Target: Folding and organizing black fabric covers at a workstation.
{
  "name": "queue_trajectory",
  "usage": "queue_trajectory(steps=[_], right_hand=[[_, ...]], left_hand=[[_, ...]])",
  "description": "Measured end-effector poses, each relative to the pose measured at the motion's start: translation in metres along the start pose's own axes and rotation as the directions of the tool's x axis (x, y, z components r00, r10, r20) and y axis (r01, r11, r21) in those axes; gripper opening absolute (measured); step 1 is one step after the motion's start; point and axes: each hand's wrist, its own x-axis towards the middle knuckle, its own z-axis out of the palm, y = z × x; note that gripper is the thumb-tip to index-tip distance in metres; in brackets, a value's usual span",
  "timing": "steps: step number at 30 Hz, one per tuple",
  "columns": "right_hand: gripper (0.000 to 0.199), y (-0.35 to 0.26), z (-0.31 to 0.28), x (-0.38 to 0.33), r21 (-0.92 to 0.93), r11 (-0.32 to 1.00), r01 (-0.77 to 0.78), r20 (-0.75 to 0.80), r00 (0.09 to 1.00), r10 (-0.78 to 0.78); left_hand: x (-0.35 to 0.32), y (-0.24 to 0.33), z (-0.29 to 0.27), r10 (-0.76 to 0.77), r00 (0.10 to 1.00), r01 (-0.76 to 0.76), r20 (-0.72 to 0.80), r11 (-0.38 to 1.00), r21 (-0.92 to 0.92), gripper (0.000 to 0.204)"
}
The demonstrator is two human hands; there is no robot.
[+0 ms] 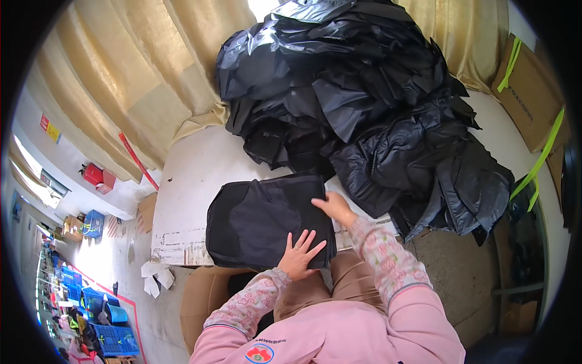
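Note:
A flat stack of black cloth pieces (257, 218), rounded at its left corners, lies on the near edge of the white table. My left hand (298, 255) rests on the stack's near right part, fingers spread flat over the cloth. At the right edge of the stack is my right hand (335, 208), its fingers closed in a pinch at the border of the cloth. The fingertips are small here, and how many layers they hold does not show. Behind the stack rises a large heap of black, partly shiny cloth pieces (376, 91), spilling down to the right.
The worn white table (194, 161) stands against beige curtains (142, 73). Cardboard boxes (527, 91) with yellow-green straps stand at the right. Blue crates (115, 338) lie on the floor at lower left, and white paper scraps (156, 279) lie below the table's left corner.

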Motion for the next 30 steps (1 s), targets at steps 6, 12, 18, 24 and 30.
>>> queue_trajectory(steps=[6,12,18,24,30], right_hand=[[0.004,-0.076,-0.026,0.071,0.745,0.63,0.22,-0.253,0.967,-0.038],[0.01,-0.042,-0.041,0.022,0.391,0.841,0.374,-0.357,0.904,-0.236],[0.038,0.01,-0.007,-0.06,-0.031,0.915,0.403,-0.104,0.909,-0.404],[0.024,-0.003,-0.175,-0.091,-0.348,0.866,0.361,-0.498,0.711,-0.496],[0.059,0.108,-0.334,-0.168,-0.508,0.46,-0.728,-0.818,0.575,0.007]], left_hand=[[-0.004,-0.004,0.014,-0.058,0.996,0.058,-0.063,0.998,-0.006,0.088],[0.009,0.002,0.016,-0.121,0.986,0.113,-0.117,0.991,-0.069,0.089],[0.021,-0.007,0.006,-0.196,0.972,0.193,-0.125,0.98,-0.042,0.089],[0.017,0.001,0.013,-0.228,0.972,0.229,-0.062,0.973,-0.001,0.096],[0.023,0.002,0.016,-0.192,0.979,0.189,-0.071,0.981,-0.043,0.098]])
